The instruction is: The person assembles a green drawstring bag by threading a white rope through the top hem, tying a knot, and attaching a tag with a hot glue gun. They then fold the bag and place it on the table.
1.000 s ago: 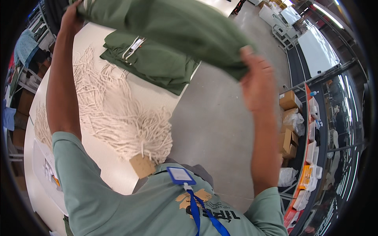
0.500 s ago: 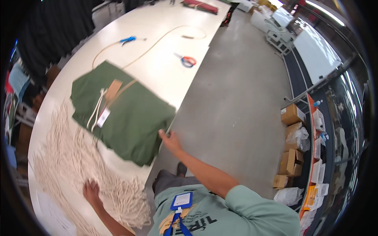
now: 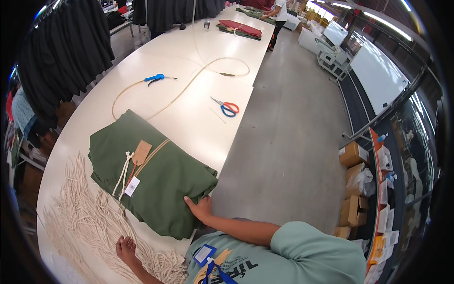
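A folded dark green cloth bundle [image 3: 165,184] lies on the near part of the white table, banded by a thin tan cord. A brown paper tag [image 3: 142,152], a white label [image 3: 132,186] and a knotted white cord [image 3: 124,173] rest on top of it. My right hand [image 3: 201,208] grips the bundle's near right edge, its thumb on the cloth and its other fingers partly hidden at the side. Over a spread of loose cream cords [image 3: 104,222] hovers or rests my left hand [image 3: 126,249], fingers loosely bent and apart, holding nothing.
Beyond the bundle lie a blue air gun [image 3: 155,78] with its looping hose and red-and-blue scissors [image 3: 228,108]. Red and green folded cloths [image 3: 240,29] sit farther up the table [image 3: 189,113]. Another person [image 3: 280,14] stands at the far end. Cardboard boxes [image 3: 353,211] line the right.
The view has tilted up, showing more of the far table and a person there. My left hand is nearer the bundle; my right thumb lies farther onto the cloth.
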Demonstrator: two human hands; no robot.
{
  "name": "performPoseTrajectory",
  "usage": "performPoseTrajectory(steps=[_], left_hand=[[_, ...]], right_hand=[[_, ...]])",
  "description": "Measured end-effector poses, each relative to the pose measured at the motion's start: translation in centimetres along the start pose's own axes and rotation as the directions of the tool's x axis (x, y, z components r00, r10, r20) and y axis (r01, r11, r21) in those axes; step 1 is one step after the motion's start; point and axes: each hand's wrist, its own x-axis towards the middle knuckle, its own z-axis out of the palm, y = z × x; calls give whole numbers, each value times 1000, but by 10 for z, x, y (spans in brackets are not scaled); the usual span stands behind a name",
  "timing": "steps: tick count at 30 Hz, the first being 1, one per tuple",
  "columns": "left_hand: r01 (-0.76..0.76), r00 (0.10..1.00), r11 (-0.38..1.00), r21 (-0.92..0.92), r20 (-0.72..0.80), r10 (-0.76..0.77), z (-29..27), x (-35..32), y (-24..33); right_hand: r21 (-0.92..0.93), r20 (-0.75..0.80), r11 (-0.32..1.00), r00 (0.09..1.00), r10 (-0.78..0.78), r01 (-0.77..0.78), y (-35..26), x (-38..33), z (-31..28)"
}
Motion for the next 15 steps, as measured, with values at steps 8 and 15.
performPoseTrajectory(steps=[8, 15], left_hand=[[-83, 981, 997, 3, 175, 81, 55, 19, 33], [-214, 968, 977, -10, 132, 214, 89, 48, 79]], right_hand=[[723, 325, 508, 879, 348, -468, -22, 17, 3], [698, 609, 294, 757, 238, -653, -17, 62, -65]])
